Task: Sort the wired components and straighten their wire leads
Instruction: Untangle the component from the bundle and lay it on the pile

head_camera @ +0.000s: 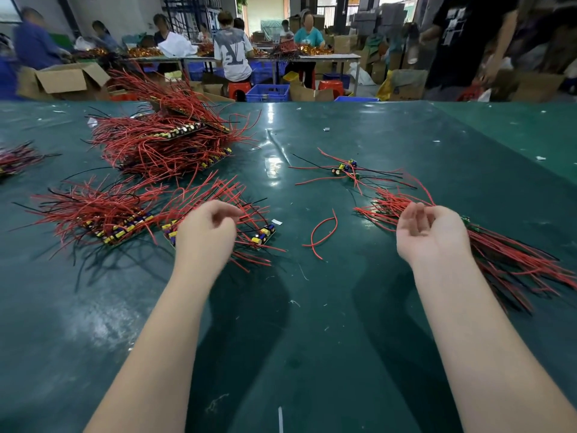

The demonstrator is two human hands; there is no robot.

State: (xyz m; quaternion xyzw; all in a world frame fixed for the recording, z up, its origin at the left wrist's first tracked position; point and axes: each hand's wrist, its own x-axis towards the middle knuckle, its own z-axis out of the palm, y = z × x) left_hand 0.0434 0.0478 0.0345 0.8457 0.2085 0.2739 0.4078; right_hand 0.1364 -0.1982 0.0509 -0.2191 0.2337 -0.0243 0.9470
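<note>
- The green table fills most of the view, glossy and dotted with small scraps.
- A big heap of wired parts sits at the far left of the table — red leads stick out in all directions, with rows of small yellow and blue pieces showing through.
- A bundle of red wires lies at the right, its leads running roughly one way, toward the near right edge.
- Two lower piles rest nearer the person: a left pile and a middle pile, side by side, each with a strip of yellow and blue parts among red and black leads.
- The right hand is palm-up at the far end of the bundle, fingers loosely curled. It seems to hold nothing, though the bundle passes close behind it.
- The left hand hangs over the middle pile, fingers bent downward — whether the fingertips pinch a wire cannot be told.
- A small cluster of loose parts lies past the middle of the table, well apart from the piles.
- One loose red wire curls on the table between the two hands.
</note>
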